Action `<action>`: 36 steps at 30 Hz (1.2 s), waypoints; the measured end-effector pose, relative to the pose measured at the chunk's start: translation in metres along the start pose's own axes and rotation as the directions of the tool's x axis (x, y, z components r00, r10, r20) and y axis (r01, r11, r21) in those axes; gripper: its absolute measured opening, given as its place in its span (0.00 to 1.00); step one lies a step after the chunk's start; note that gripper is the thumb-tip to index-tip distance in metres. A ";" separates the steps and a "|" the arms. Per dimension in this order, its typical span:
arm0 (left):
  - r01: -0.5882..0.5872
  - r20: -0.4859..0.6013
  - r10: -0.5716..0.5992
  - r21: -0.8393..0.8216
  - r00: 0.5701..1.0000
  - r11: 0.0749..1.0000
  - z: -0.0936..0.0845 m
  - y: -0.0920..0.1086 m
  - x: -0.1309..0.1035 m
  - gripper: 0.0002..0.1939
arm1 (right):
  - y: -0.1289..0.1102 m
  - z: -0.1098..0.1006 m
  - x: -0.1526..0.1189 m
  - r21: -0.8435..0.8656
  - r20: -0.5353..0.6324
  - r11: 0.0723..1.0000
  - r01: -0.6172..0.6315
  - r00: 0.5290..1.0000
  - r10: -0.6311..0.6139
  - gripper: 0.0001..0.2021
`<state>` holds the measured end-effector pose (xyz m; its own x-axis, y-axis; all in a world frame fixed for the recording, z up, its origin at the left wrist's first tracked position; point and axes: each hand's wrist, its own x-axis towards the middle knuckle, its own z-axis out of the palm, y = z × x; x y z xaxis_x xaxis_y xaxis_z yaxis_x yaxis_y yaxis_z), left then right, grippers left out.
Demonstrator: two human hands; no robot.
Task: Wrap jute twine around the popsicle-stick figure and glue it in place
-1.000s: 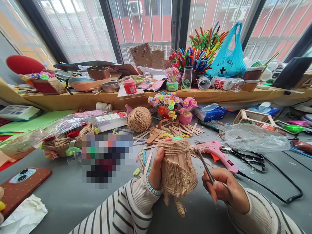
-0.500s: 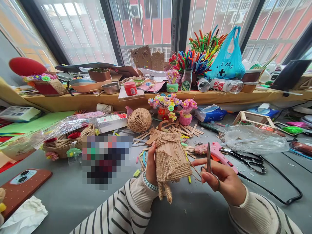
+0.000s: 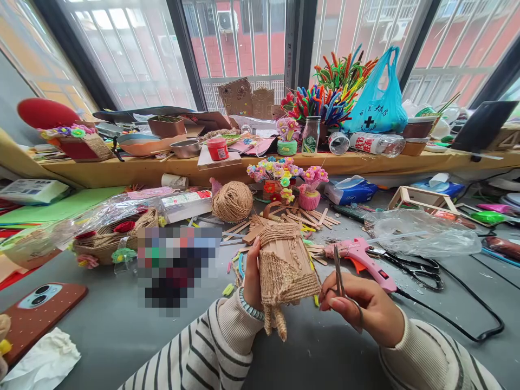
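My left hand (image 3: 252, 276) is closed on the left side of a twine-wrapped craft piece (image 3: 287, 268), with thin wooden slats showing between the bands of twine. Two short twine-covered legs (image 3: 276, 323) stick out at its lower end. In my right hand (image 3: 361, 306) is a small pair of scissors (image 3: 338, 271), its blades pointing up. The fingertips of that hand are pinched close to the piece's right edge, where a thin end of twine seems to run to them. Beyond the piece sits a ball of twine (image 3: 232, 201).
A pink glue gun (image 3: 365, 260) lies to the right, its black cord curving over the grey table. Behind it are black-handled scissors (image 3: 418, 271) and a plastic bag (image 3: 426, 233). Wooden sticks (image 3: 312, 216) lie scattered in the middle. A brown phone (image 3: 44, 314) is at the left.
My right hand has drawn in leftward to the craft piece's edge with the scissors. The loose loop of twine no longer shows. My left hand and the piece have hardly moved.
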<state>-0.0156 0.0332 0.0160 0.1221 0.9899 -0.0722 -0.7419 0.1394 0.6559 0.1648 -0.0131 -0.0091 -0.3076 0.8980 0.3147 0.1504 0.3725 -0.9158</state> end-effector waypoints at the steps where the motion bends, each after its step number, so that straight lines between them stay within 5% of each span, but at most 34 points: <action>1: 0.027 -0.004 -0.027 -0.004 1.000 1.000 -0.002 0.000 0.000 0.20 | -0.001 0.000 0.000 -0.005 -0.015 1.000 -0.010 1.000 0.010 0.21; 8: 0.232 0.042 -0.233 0.016 0.972 0.973 -0.018 0.004 0.005 0.29 | -0.008 0.001 -0.002 0.040 -0.221 0.985 -0.170 0.959 0.175 0.25; 15: 0.227 0.123 -0.223 -0.022 0.967 0.974 -0.018 0.006 0.007 0.29 | 0.000 0.000 0.000 0.028 -0.370 0.946 -0.322 0.876 0.309 0.29; 21: 0.192 0.110 -0.179 -0.128 0.978 0.973 -0.024 0.011 0.014 0.40 | 0.000 -0.007 0.001 0.004 -0.425 0.924 -0.383 0.836 0.349 0.29; 25: 0.165 0.049 -0.158 -0.233 0.986 0.958 -0.034 0.017 0.021 0.34 | 0.000 -0.013 0.001 -0.014 -0.221 0.913 -0.407 0.892 0.394 0.29; 28: 0.148 0.019 -0.148 -0.248 0.989 0.957 -0.038 0.018 0.027 0.31 | 0.000 -0.013 0.001 -0.090 -0.064 0.948 -0.304 0.952 0.299 0.27; 32: 0.146 -0.019 -0.157 -0.271 0.987 0.951 -0.035 0.018 0.027 0.30 | 0.001 -0.017 0.002 -0.228 -0.108 0.962 -0.153 0.985 0.131 0.30; 36: 0.137 -0.027 -0.149 -0.267 0.988 0.954 -0.026 0.019 0.021 0.29 | 0.007 -0.026 0.001 -0.356 -0.132 0.912 -0.203 0.977 0.166 0.27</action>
<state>-0.0448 0.0575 0.0073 0.2136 0.9584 -0.1894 -0.8669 0.2754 0.4154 0.1901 -0.0039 -0.0090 -0.1517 0.9704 0.1882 0.5343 0.2407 -0.8103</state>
